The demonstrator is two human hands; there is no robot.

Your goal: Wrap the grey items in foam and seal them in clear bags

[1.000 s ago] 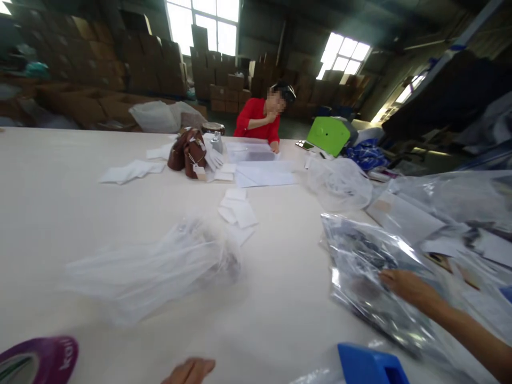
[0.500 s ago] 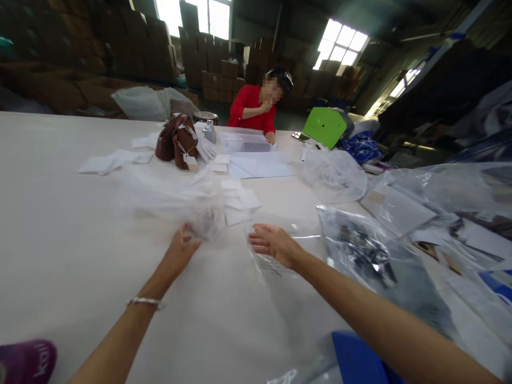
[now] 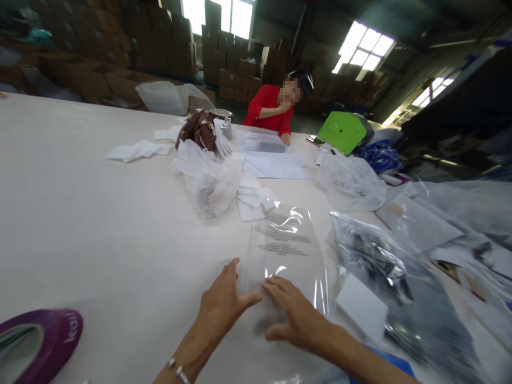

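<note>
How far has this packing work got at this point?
Early. A clear printed bag already lies flat on the table. In hand: both the left hand and right hand press on its near end. It looks empty. Left: the crumpled plastic bag and stack of shiny bags lie untouched.
</note>
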